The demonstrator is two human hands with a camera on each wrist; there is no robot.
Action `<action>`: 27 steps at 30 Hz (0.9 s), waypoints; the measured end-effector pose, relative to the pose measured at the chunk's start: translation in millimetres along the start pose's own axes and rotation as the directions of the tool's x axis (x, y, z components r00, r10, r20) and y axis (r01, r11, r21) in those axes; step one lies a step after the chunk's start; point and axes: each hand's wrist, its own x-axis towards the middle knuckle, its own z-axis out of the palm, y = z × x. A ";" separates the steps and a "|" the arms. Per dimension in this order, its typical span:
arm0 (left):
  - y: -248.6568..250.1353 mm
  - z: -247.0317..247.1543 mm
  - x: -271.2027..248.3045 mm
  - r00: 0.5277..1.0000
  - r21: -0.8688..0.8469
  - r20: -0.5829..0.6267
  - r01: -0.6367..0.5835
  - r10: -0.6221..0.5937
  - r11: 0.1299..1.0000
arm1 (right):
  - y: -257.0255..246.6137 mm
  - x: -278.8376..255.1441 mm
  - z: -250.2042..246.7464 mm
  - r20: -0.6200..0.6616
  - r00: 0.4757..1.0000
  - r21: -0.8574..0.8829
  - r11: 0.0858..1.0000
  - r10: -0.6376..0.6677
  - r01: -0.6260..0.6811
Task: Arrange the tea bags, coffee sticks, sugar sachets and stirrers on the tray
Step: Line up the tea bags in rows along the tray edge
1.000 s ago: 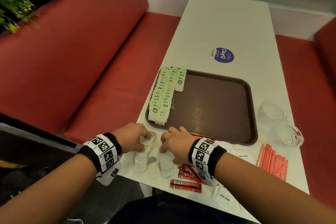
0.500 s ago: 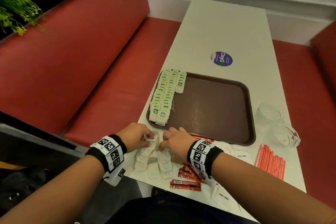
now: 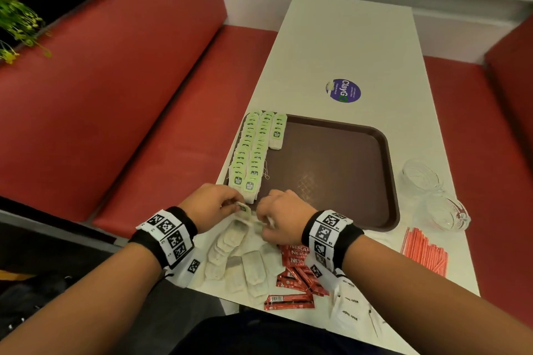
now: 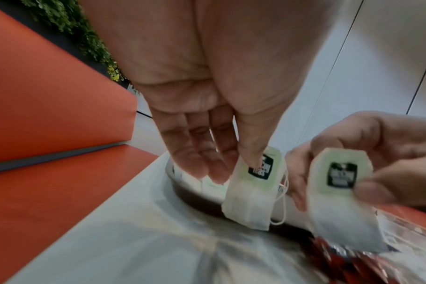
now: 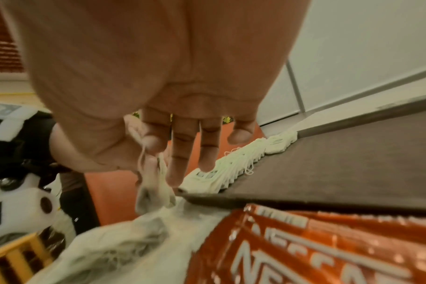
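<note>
Both hands work at the near edge of the tray (image 3: 340, 170). Head view: left hand (image 3: 212, 206) pinches a tea bag (image 3: 243, 210); right hand (image 3: 284, 216) pinches another, mostly hidden under its fingers. Ahead of the left hand, rows of tea bags (image 3: 253, 153) fill the tray's left side. Beneath both hands lie loose tea bags (image 3: 239, 262); coffee sticks (image 3: 294, 271) lie under the right wrist, stirrers (image 3: 425, 252) and two glass cups (image 3: 432, 196) further right on the bench (image 3: 346, 46).

Left wrist view: thumb and fingers (image 4: 207, 159) grip one bag (image 4: 253, 190) by its tag; the other bag (image 4: 341, 198) hangs beside it.

Right wrist view: thumb and forefinger pinch the bag (image 5: 156, 190) just before the tray rim (image 5: 231, 201).
</note>
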 end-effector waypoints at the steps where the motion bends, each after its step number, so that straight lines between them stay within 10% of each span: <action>1: 2.4 -3.6 3.6 1.000 -0.017 -0.019 -0.007 0.006 1.000 | 2.7 -1.3 -4.7 -0.040 0.999 0.073 0.997 0.037 -0.034; 9: 35.5 -25.3 31.0 0.990 -0.052 -0.071 -0.128 0.124 0.990 | 21.5 -4.6 -28.7 -0.208 0.936 0.427 0.887 0.284 -0.175; 17: 53.2 -32.5 64.2 0.957 -0.062 -0.134 -0.267 0.257 0.962 | 45.4 4.7 -28.0 -0.246 0.920 0.406 0.894 0.304 -0.187; 27: 39.0 -34.7 165.1 0.999 0.125 -0.004 0.043 -0.043 0.991 | 70.5 -8.9 -34.4 -0.185 0.873 0.519 0.799 0.451 -0.303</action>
